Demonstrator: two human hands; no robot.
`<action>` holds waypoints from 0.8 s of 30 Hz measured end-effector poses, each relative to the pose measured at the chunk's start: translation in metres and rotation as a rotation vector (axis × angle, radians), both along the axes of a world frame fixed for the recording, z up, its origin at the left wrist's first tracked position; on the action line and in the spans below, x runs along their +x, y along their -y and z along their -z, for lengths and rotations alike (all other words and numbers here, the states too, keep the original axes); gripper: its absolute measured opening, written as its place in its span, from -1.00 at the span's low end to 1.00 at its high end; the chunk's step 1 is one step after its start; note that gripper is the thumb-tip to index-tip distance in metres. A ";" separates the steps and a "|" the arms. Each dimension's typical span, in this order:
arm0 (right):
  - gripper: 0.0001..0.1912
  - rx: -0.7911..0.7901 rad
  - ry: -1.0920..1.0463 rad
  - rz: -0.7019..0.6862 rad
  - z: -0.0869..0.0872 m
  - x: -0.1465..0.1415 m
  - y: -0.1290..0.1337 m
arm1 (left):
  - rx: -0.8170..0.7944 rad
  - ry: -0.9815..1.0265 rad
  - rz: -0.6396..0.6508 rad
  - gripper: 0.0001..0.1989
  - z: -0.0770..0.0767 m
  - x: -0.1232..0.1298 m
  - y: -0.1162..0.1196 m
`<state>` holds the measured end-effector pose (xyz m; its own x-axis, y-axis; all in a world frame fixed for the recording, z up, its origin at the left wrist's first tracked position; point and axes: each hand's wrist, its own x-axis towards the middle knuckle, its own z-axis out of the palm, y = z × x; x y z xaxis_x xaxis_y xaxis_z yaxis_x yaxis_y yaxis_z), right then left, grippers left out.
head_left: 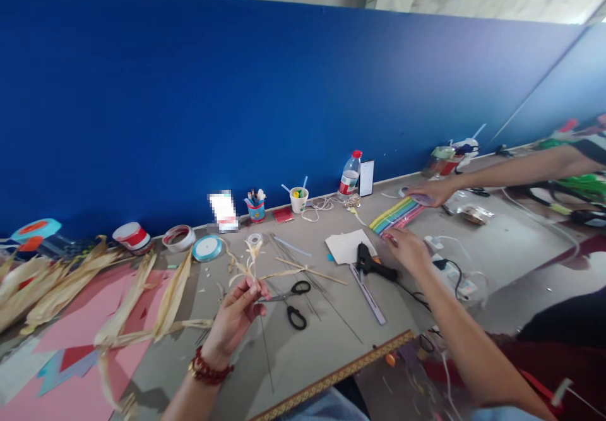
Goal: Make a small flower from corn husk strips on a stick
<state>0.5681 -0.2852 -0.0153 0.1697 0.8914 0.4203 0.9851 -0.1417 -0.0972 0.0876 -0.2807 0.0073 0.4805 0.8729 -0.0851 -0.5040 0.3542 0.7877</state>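
Note:
My left hand [241, 307], with a beaded bracelet at the wrist, is closed in a pinch on a pale corn-husk flower [254, 254]. A thin wire stem [267, 358] runs down below the fingers. Black-handled scissors [297, 317] lie just right of this hand, their blades partly behind it. At the right, my right hand [409, 250] grips the near end of a rainbow-striped pack [396, 216] of long thin strips. A co-worker's hand [433, 192] reaches in from the right and touches the pack's far end.
A black glue gun [372, 263] lies by a white sheet [344, 246] and a box cutter [368, 295]. Thin wires [326, 291] spread mid-table. Dried husks [125, 301] and pink paper [80, 320] cover the left. A bottle [349, 178] and cups stand along the blue partition [237, 93].

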 end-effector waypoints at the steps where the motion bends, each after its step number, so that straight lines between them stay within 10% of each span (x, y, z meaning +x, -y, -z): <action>1: -0.72 0.028 -0.013 -0.004 -0.002 -0.012 0.005 | -0.005 0.000 -0.006 -0.87 0.000 0.000 0.000; 12: -0.77 -0.061 -0.335 -0.650 0.005 -0.209 0.020 | -0.061 -0.004 -0.085 -0.80 0.002 -0.002 -0.005; 24: -0.79 -0.288 -0.235 -0.647 0.003 -0.260 -0.038 | -0.107 0.033 -0.109 -0.79 0.004 -0.005 -0.007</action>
